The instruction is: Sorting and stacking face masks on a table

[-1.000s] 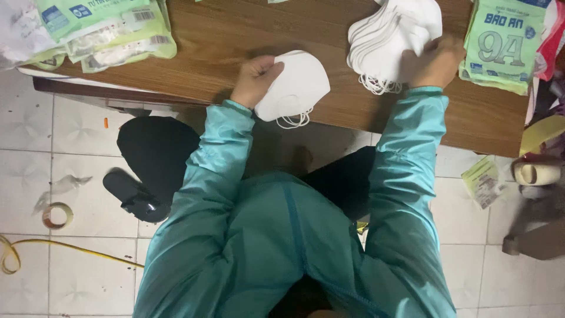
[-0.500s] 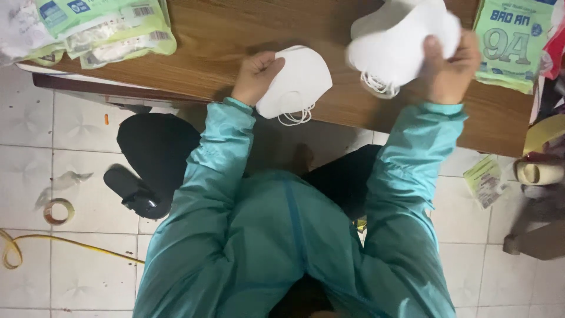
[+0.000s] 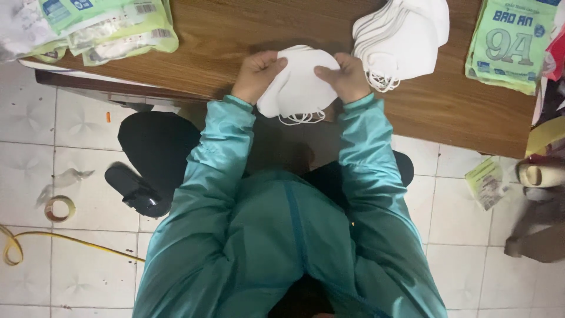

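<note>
Both hands, left hand (image 3: 256, 73) & right hand (image 3: 347, 76), grip 1 small stack of white masks (image 3: 297, 85) over the surface (image 3: 247, 41), w/ 1 bigger mask pile (image 3: 406, 35) just right of the right hand.

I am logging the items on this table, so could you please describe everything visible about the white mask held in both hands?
The white mask is a folded, cup-shaped face mask of soft, fabric-like material, plain and unprinted. Thin white ear loops hang from its lower edge. It is held at the near edge of the wooden table, with the left hand gripping its left side and the right hand its right. It may be more than one mask pressed together; I cannot tell.
</note>
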